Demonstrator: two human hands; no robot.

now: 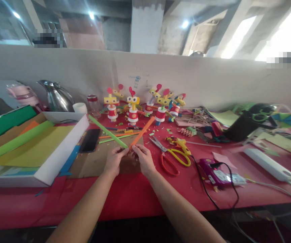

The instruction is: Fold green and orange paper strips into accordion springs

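Note:
Between my hands two paper strips meet at their near ends, forming a V. My left hand [115, 158] pinches the green paper strip [107, 131], which slants up to the left. The orange paper strip [144, 131] slants up to the right from the closed fingers of my right hand [142, 157]. Fingers cover the spot where the strips join. Under them lies a brown cardboard sheet [84, 167] with more orange and green strips on it. Just right of my right hand are scissors [170, 155] with one red and one yellow handle, blades apart.
Several paper robot figures [132, 109] stand at the back. A white box [59, 158] of coloured paper is left, beside a black phone [90, 140]. To the right are a yellow glue gun [183, 146], a purple power strip [215, 173], cables and a black container [246, 123].

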